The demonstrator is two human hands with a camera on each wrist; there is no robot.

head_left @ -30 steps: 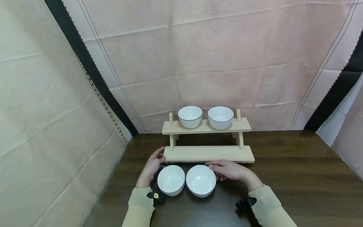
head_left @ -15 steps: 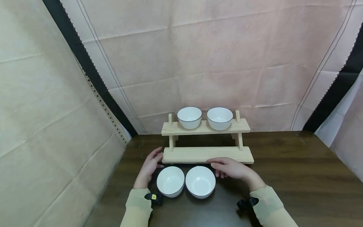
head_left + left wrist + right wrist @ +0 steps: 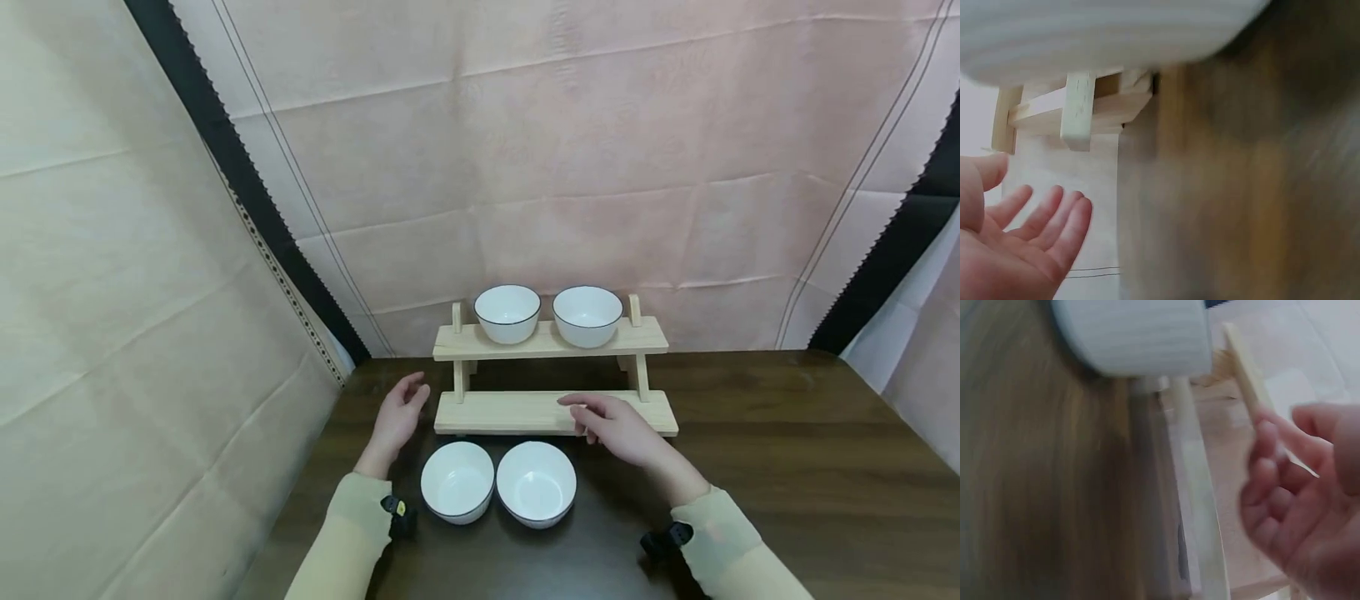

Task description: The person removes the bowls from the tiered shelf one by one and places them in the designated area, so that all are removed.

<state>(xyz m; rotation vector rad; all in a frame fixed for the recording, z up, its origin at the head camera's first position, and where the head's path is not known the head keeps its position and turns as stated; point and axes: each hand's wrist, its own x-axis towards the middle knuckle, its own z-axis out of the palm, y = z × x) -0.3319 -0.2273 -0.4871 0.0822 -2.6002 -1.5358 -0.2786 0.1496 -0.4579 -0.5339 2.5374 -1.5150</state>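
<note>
A two-tier wooden rack (image 3: 517,414) stands on the dark table. Two white bowls with dark rims, a left one (image 3: 507,315) and a right one (image 3: 588,317), sit on its upper shelf. In front of the rack, two more white bowls, left (image 3: 457,483) and right (image 3: 537,485), stand side by side on the table. My left hand (image 3: 397,414) is off the rack's left end, fingers relaxed, holding nothing; the left wrist view shows its palm and fingers apart. Over the lower shelf hovers my right hand (image 3: 611,425), index finger extended, other fingers loosely bent, nothing held.
A pale cloth wall (image 3: 585,167) rises behind the table, and another cloth panel (image 3: 150,333) slopes along the left side. The brown wooden table (image 3: 787,450) stretches to the right of the rack. Each wrist wears a black camera strap.
My left hand has drawn away from the rack's left end. The right hand has lifted from the front edge to above the lower shelf. Rack and bowls keep their arrangement.
</note>
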